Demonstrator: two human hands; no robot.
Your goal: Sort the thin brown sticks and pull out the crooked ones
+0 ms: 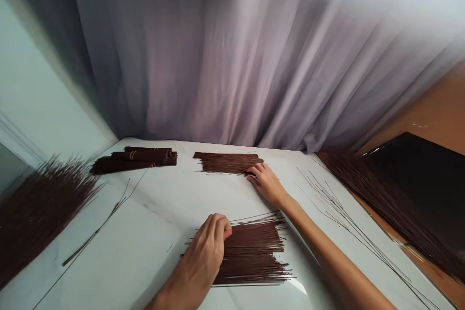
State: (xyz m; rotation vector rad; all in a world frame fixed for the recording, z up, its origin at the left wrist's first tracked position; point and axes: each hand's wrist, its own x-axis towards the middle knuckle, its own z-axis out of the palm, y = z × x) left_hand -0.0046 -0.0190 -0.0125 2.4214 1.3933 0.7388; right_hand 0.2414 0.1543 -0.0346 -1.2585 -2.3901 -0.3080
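Observation:
My left hand (205,254) rests with curled fingers on the left end of a loose pile of thin brown sticks (254,252) near the front of the white table (163,203). Farther back, my right hand (266,181) reaches out, its fingers pressed against the right end of a flat, even layer of sticks (227,162). Tied bundles of sticks (136,159) lie at the back left.
A big heap of sticks (36,208) fills the left edge, another heap (392,203) runs along the right edge by a dark sheet (425,174). Stray thin sticks (348,223) lie right of my forearm, a few more (98,230) lie at left. A grey curtain (236,58) hangs behind.

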